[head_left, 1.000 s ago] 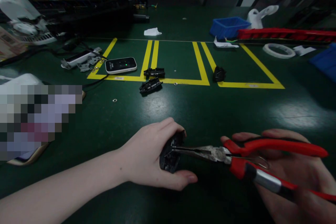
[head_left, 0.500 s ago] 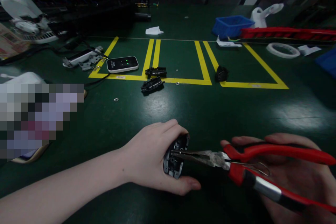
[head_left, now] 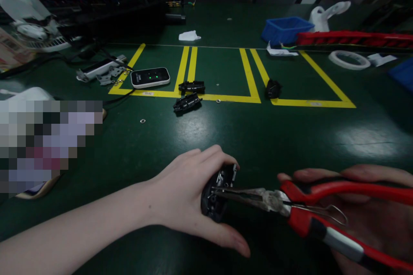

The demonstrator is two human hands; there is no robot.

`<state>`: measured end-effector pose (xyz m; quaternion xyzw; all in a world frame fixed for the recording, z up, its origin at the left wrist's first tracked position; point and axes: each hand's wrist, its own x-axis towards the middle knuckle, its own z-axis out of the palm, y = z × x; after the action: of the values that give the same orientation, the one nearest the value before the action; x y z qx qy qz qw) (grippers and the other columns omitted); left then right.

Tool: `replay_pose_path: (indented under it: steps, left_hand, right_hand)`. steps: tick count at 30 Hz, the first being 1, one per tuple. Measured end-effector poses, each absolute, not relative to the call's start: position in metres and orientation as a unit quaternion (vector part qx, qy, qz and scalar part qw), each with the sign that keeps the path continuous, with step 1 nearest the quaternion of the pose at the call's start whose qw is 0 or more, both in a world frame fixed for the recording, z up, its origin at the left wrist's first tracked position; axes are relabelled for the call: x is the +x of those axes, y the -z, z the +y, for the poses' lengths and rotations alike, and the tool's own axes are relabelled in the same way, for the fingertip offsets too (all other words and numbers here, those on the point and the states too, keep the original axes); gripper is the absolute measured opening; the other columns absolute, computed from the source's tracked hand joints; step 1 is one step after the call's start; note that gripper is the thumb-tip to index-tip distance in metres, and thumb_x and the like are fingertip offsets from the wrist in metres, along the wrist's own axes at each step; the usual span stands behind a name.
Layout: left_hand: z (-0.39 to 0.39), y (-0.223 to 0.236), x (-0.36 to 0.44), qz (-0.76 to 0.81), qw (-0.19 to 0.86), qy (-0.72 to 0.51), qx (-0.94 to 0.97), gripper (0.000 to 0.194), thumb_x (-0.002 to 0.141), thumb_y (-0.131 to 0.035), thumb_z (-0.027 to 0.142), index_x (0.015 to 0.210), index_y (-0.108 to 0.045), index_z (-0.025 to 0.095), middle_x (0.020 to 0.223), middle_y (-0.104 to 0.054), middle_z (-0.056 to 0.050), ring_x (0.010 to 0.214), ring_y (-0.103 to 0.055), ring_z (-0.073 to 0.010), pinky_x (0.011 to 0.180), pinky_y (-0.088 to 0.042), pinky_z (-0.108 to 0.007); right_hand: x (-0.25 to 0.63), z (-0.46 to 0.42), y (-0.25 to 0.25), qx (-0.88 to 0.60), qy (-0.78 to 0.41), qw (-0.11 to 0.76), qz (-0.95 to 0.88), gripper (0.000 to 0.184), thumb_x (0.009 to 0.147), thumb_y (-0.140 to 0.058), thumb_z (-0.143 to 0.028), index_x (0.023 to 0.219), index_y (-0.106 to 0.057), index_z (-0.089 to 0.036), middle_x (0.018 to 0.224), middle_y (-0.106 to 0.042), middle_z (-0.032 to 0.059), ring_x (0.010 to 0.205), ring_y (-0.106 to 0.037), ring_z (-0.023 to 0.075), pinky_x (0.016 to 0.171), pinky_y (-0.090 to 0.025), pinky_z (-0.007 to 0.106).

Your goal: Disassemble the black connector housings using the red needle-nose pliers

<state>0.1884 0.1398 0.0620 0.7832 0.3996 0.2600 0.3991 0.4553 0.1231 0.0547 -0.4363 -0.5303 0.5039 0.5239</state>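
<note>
My left hand (head_left: 200, 193) grips a black plastic housing (head_left: 209, 208) with its open, hollow side turned to the right. The fingers curl over the far edge, and the thumb sticks out below it. In my right hand (head_left: 364, 215) is a pair of red-handled needle-nose pliers (head_left: 272, 201). Their jaw tips reach into the hollow of the housing. I cannot make out whether anything is pinched between the tips. Beyond the hands lie two black plastic parts (head_left: 188, 103) side by side, and a further black piece (head_left: 273, 89) sits to their right.
Yellow tape (head_left: 226, 99) marks rectangles on the green table (head_left: 245, 133). A black-and-white device (head_left: 150, 77) with green lights stands at left, near metal brackets (head_left: 106, 71). Small rings (head_left: 142, 121) lie about. Farther right are a blue bin (head_left: 287, 30), a tape roll (head_left: 349, 60) and a red strip (head_left: 355, 38).
The pliers have shifted slightly right and down, their tips still in the housing. The housing has tilted a little, and my left thumb has moved away from it, lower and to the right.
</note>
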Motion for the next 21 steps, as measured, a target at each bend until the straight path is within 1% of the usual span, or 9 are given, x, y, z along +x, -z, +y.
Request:
replay_pose_path:
  steps: [1, 3, 5, 8, 12, 16, 21]
  left_hand:
    - [0.140, -0.063, 0.188, 0.398, 0.403, -0.255, 0.784, 0.079, 0.066, -0.080, 0.068, 0.125, -0.057, 0.020, 0.105, -0.064, -0.005, 0.088, -0.062, -0.0221, 0.073, -0.047, -0.034]
    - [0.140, -0.066, 0.186, 0.396, 0.415, -0.243, 0.782, 0.085, 0.066, -0.081, 0.065, 0.133, -0.054, 0.021, 0.109, -0.064, -0.006, 0.092, -0.062, -0.0243, 0.076, -0.049, -0.037]
    - [0.141, -0.069, 0.185, 0.396, 0.429, -0.232, 0.778, 0.085, 0.067, -0.080, 0.063, 0.135, -0.053, 0.020, 0.113, -0.064, -0.008, 0.096, -0.062, -0.0262, 0.081, -0.050, -0.039]
    - [0.141, -0.072, 0.186, 0.404, 0.440, -0.225, 0.769, 0.077, 0.068, -0.079, 0.062, 0.129, -0.058, 0.019, 0.113, -0.065, -0.009, 0.098, -0.062, -0.0269, 0.084, -0.051, -0.041]
    - [0.141, -0.070, 0.188, 0.418, 0.447, -0.245, 0.752, 0.072, 0.067, -0.079, 0.063, 0.120, -0.061, 0.018, 0.109, -0.067, -0.008, 0.094, -0.063, -0.0258, 0.082, -0.052, -0.040]
    - [0.141, -0.068, 0.188, 0.420, 0.452, -0.257, 0.744, 0.072, 0.066, -0.079, 0.064, 0.118, -0.061, 0.018, 0.107, -0.068, -0.008, 0.092, -0.064, -0.0254, 0.079, -0.053, -0.039]
    - [0.140, -0.066, 0.187, 0.416, 0.441, -0.257, 0.753, 0.072, 0.067, -0.079, 0.063, 0.120, -0.062, 0.018, 0.112, -0.068, -0.009, 0.096, -0.064, -0.0266, 0.085, -0.052, -0.041]
  right_hand:
    - [0.456, 0.127, -0.055, -0.439, -0.505, 0.522, -0.529, 0.059, 0.058, -0.087, -0.052, 0.111, -0.064, -0.039, 0.106, -0.078, 0.0067, 0.089, -0.076, 0.0377, 0.068, -0.067, 0.046]
    - [0.458, 0.131, -0.054, -0.444, -0.524, 0.509, -0.519, 0.060, 0.062, -0.086, -0.049, 0.116, -0.064, -0.038, 0.109, -0.077, 0.0063, 0.094, -0.076, 0.0353, 0.071, -0.067, 0.042]
    - [0.461, 0.132, -0.053, -0.453, -0.539, 0.505, -0.500, 0.060, 0.064, -0.085, -0.046, 0.119, -0.063, -0.038, 0.113, -0.077, 0.0058, 0.101, -0.074, 0.0335, 0.075, -0.066, 0.039]
    - [0.470, 0.129, -0.050, -0.454, -0.552, 0.509, -0.480, 0.065, 0.061, -0.087, -0.042, 0.121, -0.062, -0.038, 0.118, -0.075, 0.0048, 0.106, -0.073, 0.0343, 0.079, -0.066, 0.041]
    - [0.481, 0.127, -0.049, -0.474, -0.557, 0.511, -0.451, 0.073, 0.059, -0.087, -0.040, 0.127, -0.060, -0.040, 0.126, -0.072, 0.0046, 0.114, -0.069, 0.0374, 0.085, -0.065, 0.046]
    - [0.484, 0.131, -0.050, -0.484, -0.558, 0.505, -0.447, 0.074, 0.061, -0.085, -0.041, 0.130, -0.060, -0.041, 0.127, -0.071, 0.0051, 0.113, -0.069, 0.0394, 0.080, -0.066, 0.049]
    - [0.476, 0.135, -0.054, -0.485, -0.559, 0.499, -0.451, 0.070, 0.063, -0.085, -0.040, 0.128, -0.060, -0.042, 0.123, -0.073, 0.0034, 0.113, -0.069, 0.0372, 0.080, -0.067, 0.047]
